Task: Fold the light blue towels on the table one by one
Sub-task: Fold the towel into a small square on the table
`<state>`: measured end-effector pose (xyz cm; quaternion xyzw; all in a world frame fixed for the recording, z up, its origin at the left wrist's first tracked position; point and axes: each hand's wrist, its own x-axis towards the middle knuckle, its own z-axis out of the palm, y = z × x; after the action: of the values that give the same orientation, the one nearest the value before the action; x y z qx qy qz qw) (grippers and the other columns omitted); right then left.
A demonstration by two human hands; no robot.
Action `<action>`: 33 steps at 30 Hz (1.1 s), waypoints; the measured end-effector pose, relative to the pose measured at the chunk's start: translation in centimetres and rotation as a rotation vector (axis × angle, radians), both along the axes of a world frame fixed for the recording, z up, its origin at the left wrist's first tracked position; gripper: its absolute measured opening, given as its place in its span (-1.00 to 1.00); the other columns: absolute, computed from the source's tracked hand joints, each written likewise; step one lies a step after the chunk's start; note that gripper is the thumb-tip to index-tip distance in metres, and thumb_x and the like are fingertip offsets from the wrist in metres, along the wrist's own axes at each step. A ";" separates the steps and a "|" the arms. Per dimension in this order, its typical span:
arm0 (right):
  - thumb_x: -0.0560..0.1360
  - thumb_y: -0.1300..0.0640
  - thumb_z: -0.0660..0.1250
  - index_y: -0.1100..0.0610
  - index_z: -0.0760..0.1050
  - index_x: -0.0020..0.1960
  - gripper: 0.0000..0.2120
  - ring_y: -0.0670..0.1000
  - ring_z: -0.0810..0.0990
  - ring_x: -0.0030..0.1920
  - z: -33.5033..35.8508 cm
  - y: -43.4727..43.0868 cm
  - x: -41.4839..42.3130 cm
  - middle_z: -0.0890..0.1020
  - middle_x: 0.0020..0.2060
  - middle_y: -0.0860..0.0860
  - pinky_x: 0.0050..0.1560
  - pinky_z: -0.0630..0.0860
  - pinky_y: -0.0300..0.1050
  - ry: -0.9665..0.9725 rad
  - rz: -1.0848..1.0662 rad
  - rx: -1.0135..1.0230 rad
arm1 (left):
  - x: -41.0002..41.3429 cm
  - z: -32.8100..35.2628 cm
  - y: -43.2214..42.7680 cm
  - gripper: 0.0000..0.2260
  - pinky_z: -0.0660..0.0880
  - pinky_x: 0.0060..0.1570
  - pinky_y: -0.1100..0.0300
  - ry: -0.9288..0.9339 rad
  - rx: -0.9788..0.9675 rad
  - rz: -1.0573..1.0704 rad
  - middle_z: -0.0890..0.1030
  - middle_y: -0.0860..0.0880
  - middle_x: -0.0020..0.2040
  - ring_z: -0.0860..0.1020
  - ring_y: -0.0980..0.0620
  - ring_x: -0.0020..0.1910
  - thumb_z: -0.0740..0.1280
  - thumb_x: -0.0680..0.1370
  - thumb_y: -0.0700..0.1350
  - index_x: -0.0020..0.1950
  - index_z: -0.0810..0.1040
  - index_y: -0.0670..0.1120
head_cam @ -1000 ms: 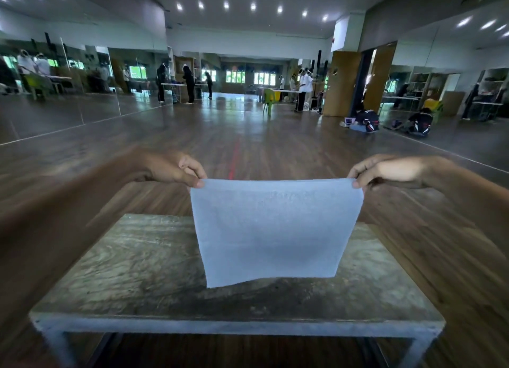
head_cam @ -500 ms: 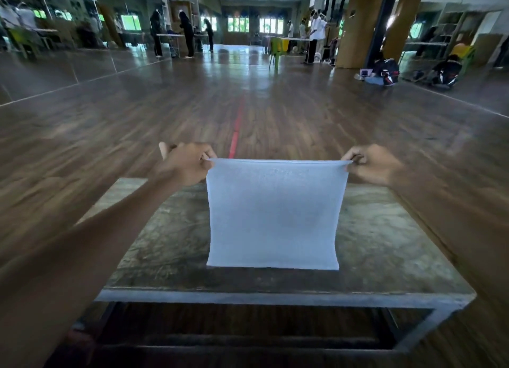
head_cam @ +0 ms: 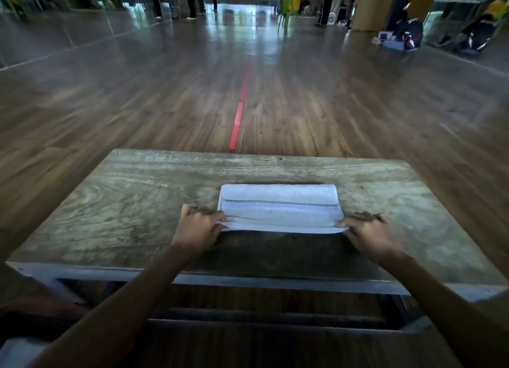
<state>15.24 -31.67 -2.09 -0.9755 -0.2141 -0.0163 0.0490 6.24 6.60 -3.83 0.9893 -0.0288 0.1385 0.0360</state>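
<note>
Towel lying doubled on desk; my L grip & R grip pinching near corners; nxt prob. cross-fold, edges matched.

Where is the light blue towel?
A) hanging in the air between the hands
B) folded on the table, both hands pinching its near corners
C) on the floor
B: the towel lies folded on the table; the left hand and right hand each pinch a near corner.
</note>
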 end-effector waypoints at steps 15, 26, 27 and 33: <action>0.48 0.14 0.32 -0.01 0.57 0.00 -0.87 0.09 0.60 0.00 7.7 2.7 6.1 0.68 -0.11 0.03 0.13 0.23 -0.03 -0.228 -0.106 0.326 | 6.0 8.0 1.0 -0.92 0.17 0.19 0.09 -0.206 -0.260 0.079 0.67 0.02 -0.06 0.58 -0.01 0.01 0.33 0.51 -0.10 -0.04 0.61 0.00; 0.48 0.06 0.35 -0.06 0.58 0.05 -0.84 0.04 0.58 0.10 -1.2 -0.1 2.5 0.64 0.06 -0.06 0.11 0.33 0.04 -0.048 -0.006 0.058 | -0.4 -1.9 0.0 -0.78 0.28 -0.03 0.12 -0.103 -0.169 -0.023 0.66 0.09 -0.04 0.63 0.03 -0.07 0.22 0.48 0.05 -0.05 0.62 0.02; 0.48 0.06 0.36 -0.06 0.59 0.05 -0.84 0.04 0.59 0.09 -1.1 -0.1 2.2 0.64 0.06 -0.06 0.10 0.29 0.02 -0.059 -0.009 0.071 | -0.7 -2.2 -0.1 -0.76 0.33 -0.04 0.11 -0.117 -0.189 -0.014 0.66 0.08 -0.03 0.63 0.03 -0.07 0.20 0.49 0.05 -0.04 0.62 0.00; 0.46 0.05 0.39 -0.07 0.61 0.02 -0.86 0.00 0.64 -0.03 -0.3 -0.6 -0.1 0.67 0.01 -0.09 0.11 0.30 -0.02 -0.033 0.053 0.097 | -2.5 -1.7 0.2 -0.82 0.53 -0.15 0.08 -0.078 -0.264 -0.092 0.65 -0.03 -0.08 0.64 -0.09 -0.18 0.29 0.48 -0.03 -0.05 0.61 -0.09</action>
<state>15.13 -32.26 -2.39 -0.9655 -0.2396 -0.0415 0.0931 3.74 6.78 -5.52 0.9675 -0.0571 0.1774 0.1711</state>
